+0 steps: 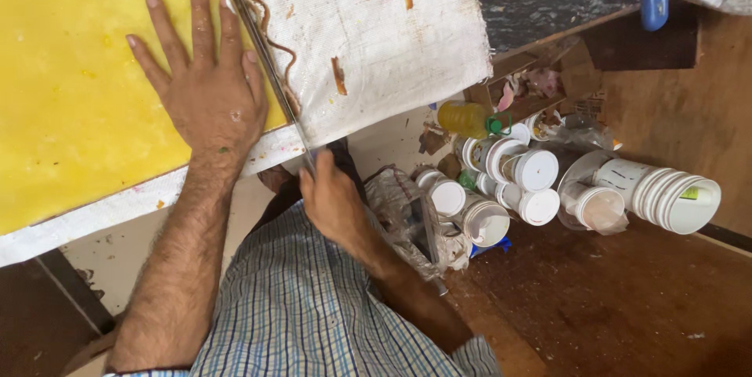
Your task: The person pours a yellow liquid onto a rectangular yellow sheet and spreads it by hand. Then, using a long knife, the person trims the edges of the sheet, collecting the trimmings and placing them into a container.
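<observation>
Hands [207, 87] on smooth yellow slab [70, 87]

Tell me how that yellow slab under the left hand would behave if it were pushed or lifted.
The yellow slab looks soft: the long blade in the right hand runs along its straight edge. Lifted, it would probably sag or break. Its surface looks slightly glossy, so it may be greasy. Pushed, it would likely drag on the white woven sheet beneath the flat left hand.

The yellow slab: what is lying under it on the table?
A white woven cloth shows beyond the edges of the yellow slab. The left hand presses flat on the slab. What lies below the cloth is covered.
</observation>
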